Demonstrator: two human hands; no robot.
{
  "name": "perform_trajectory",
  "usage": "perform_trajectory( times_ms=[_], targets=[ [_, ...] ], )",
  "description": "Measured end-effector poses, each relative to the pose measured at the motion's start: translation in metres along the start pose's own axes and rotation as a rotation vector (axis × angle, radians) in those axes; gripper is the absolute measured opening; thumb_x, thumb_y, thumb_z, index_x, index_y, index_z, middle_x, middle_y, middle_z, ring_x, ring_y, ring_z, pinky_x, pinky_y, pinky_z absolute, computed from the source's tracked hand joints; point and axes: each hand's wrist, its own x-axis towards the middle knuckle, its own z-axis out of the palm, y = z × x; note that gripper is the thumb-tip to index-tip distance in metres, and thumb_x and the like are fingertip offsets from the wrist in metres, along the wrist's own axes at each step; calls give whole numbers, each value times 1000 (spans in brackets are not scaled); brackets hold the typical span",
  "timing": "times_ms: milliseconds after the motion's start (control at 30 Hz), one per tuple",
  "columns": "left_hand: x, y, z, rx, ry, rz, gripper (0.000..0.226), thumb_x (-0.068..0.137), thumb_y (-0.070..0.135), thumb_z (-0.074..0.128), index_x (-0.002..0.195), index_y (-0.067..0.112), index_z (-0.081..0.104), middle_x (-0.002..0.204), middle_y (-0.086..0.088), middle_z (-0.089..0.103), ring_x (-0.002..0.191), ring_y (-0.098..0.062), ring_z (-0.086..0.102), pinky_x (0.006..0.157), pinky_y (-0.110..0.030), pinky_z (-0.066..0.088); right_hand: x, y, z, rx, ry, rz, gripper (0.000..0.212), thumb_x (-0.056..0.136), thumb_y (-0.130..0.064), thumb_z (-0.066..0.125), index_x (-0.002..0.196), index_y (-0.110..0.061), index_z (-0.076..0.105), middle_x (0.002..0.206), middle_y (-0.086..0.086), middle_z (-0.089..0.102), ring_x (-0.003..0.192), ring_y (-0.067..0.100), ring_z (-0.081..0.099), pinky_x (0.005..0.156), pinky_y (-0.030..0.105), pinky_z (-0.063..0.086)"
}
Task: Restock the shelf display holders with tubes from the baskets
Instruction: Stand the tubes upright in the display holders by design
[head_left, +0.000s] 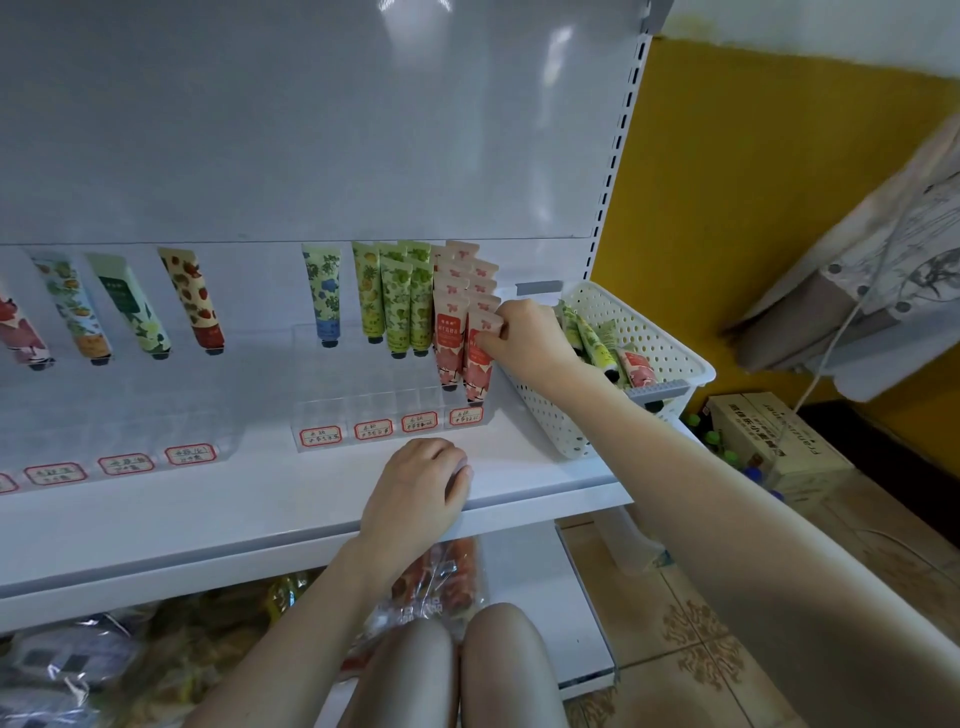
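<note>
Right hand (524, 338) pinches top of front pink tube (477, 364), tube standing cap-down in rightmost lane of clear display holder (363, 410); more pink tubes stacked behind it in same lane. Green tubes (400, 306) fill next lane left. White perforated basket (654, 338) just right of holder, green and pink tubes inside. Left hand (415, 488) rests on shelf (208, 519) front edge, fingers loosely curled, grasping nothing
</note>
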Motion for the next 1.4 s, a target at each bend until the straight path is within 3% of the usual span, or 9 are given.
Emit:
perform_trajectory(
  times_ms=[133, 300, 500, 700, 800, 867, 1067, 1167, 1400],
  targets=[
    [0, 0, -1, 7, -17, -6, 34, 84, 27, 39, 78, 12, 69, 79, 2, 66, 74, -16, 61, 71, -24, 46, -2, 0, 0, 8, 10, -9, 18, 90, -16, 55, 97, -1, 60, 92, 15, 64, 76, 23, 54, 53, 26, 39],
    [0, 2, -3, 19, -41, -25, 35, 84, 28, 38, 79, 13, 70, 80, 3, 67, 75, -15, 62, 70, -24, 48, -6, 0, -3, 10, -4, -19, 10, 89, -17, 55, 83, -10, 53, 80, 7, 57, 70, 21, 52, 46, 17, 35],
    [0, 3, -5, 1, -57, -29, 37, 84, 30, 38, 81, 13, 71, 82, 3, 67, 76, -15, 62, 71, -24, 48, -8, 0, -5, 9, -3, -11, 33, 90, -18, 54, 62, -24, 37, 68, -4, 49, 56, 7, 45, 41, 11, 29],
    [0, 4, -6, 5, -86, -36, 37, 84, 30, 38, 81, 13, 70, 82, 2, 68, 76, -15, 63, 69, -25, 52, -10, 2, -9, 14, 14, -13, 14, 90, -25, 57, 83, -14, 52, 67, -7, 51, 55, 4, 45, 38, 8, 32],
    [2, 6, -9, -3, -83, -17, 38, 85, 29, 37, 79, 12, 70, 80, 2, 68, 73, -15, 63, 68, -25, 53, -13, 3, -13, 1, 39, 3, 37, 89, -34, 57, 98, 2, 62, 91, 11, 68, 76, 23, 62, 62, 31, 54],
    [9, 13, -15, -4, -62, 0, 39, 85, 29, 36, 80, 9, 70, 80, -1, 68, 74, -18, 64, 67, -26, 52, -16, 7, -24, 7, 72, 24, 42, 90, -36, 55, 108, 1, 62, 101, 12, 67, 84, 24, 63, 71, 33, 54],
    [57, 65, -49, -92, 88, 63, 28, 90, 22, 47, 94, 2, 67, 87, -12, 65, 80, -29, 59, 63, -27, 40, -22, 57, -88, -94, 119, 239, 27, 92, -16, 51, 102, 7, 62, 97, 22, 66, 69, 21, 52, 56, 29, 45],
    [95, 89, -53, -110, -10, 40, 27, 96, 21, 47, 110, 2, 60, 104, -10, 59, 95, -24, 54, 73, -27, 35, -26, 78, -106, -165, 2, 356, 24, 92, -12, 51, 97, 10, 59, 98, 26, 66, 68, 23, 53, 59, 29, 41],
    [173, 106, -19, 129, -330, -129, 9, 89, 6, 47, 81, 8, 48, 95, -14, 56, 76, -26, 51, 64, -32, 40, -14, 90, -92, -333, -143, 354, 31, 92, -5, 49, 63, -10, 40, 67, 10, 55, 55, 17, 53, 42, 21, 31]
  ],
)
